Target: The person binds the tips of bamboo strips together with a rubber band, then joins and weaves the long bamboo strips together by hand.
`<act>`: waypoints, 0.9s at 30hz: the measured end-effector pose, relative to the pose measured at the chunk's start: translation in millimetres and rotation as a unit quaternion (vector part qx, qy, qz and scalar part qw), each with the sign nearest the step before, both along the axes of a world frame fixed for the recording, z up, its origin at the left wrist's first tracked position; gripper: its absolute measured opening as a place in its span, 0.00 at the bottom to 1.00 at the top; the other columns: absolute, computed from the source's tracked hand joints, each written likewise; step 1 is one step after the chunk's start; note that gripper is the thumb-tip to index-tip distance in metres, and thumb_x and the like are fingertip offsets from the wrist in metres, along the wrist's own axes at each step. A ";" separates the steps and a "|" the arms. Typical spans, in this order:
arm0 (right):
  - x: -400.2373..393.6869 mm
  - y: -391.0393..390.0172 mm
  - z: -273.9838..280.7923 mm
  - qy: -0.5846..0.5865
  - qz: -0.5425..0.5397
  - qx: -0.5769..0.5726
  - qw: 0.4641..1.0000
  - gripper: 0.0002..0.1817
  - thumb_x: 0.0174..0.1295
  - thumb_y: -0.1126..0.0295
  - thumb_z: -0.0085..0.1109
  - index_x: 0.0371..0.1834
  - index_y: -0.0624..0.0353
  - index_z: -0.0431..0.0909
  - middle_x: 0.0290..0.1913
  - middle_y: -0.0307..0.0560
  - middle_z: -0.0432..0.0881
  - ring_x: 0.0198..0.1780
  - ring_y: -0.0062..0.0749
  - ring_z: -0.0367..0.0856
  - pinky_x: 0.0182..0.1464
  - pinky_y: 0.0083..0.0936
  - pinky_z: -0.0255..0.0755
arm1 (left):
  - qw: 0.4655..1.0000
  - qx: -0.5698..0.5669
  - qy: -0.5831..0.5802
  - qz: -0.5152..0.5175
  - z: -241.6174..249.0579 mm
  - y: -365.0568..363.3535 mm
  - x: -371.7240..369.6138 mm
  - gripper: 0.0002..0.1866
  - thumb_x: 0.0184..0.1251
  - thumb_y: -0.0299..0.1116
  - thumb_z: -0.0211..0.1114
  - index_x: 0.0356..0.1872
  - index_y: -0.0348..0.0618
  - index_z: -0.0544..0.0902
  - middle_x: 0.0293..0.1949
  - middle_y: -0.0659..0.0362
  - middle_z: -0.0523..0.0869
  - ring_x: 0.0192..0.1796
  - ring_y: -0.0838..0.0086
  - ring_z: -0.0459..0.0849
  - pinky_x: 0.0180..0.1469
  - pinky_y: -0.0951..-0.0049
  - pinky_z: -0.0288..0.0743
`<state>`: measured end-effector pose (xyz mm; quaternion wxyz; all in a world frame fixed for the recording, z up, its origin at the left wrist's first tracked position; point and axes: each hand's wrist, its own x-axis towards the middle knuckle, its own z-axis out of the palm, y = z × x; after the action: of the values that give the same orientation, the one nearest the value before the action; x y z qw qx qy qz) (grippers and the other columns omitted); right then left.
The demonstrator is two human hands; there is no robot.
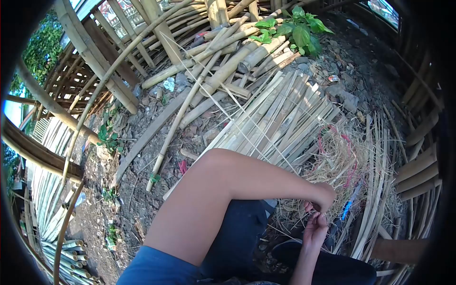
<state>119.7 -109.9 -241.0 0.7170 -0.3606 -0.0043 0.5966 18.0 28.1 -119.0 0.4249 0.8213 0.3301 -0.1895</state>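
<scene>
My left arm reaches across the view from a blue sleeve, and my left hand (324, 197) bends down at the wrist, its fingers curled in and partly hidden. Just below it is my right hand (315, 230), palm up, with fingertips pinched close to the left fingers. What lies between the fingertips is too small to make out. Thin pale strips (256, 137) cross the view in front of the split bamboo and run towards my hands. Behind and beside the hands is a heap of pale shavings (332, 164) with pink-red string (351, 166) in it.
Split bamboo slats (280, 114) lie beyond my arm, with cut poles (228, 66) farther back. A blue-handled tool (347, 209) rests right of my hands. Long strips (375, 190) stand beside it. Bamboo fencing (422, 175) borders the right; a green plant (301, 33) grows at the top.
</scene>
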 end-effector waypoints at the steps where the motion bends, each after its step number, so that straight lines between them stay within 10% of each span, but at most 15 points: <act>1: -1.4 0.6 -0.5 -0.004 -0.001 0.003 1.000 0.08 0.64 0.80 0.54 0.45 0.73 0.73 0.41 0.49 0.79 0.40 0.28 0.80 0.48 0.18 0.81 | 1.000 0.003 -0.004 -0.001 -0.8 0.0 0.6 0.08 0.46 0.18 0.57 0.24 0.28 0.85 0.23 0.50 0.87 0.22 0.67 0.87 0.24 0.72 0.84; 16: -1.1 4.9 8.0 -0.050 -0.014 0.008 0.999 0.04 0.68 0.76 0.53 0.39 0.67 0.74 0.37 0.45 0.78 0.38 0.26 0.78 0.46 0.20 0.78 | 0.999 -0.047 0.002 0.008 5.3 8.0 3.6 0.05 0.52 0.21 0.65 0.23 0.27 0.84 0.20 0.48 0.85 0.21 0.67 0.87 0.21 0.73 0.82; 27: -5.4 5.3 12.0 -0.041 -0.067 -0.023 0.997 0.02 0.67 0.79 0.53 0.36 0.65 0.75 0.35 0.47 0.78 0.36 0.31 0.80 0.44 0.26 0.79 | 0.944 -0.304 0.081 0.104 -16.2 24.7 7.7 0.09 0.67 0.24 0.56 0.39 0.25 0.80 0.37 0.42 0.86 0.37 0.62 0.89 0.37 0.67 0.87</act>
<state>114.3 -104.5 -228.9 0.7461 -0.4008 0.0047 0.5316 25.8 52.8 -135.2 0.6435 0.5961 0.3740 -0.3013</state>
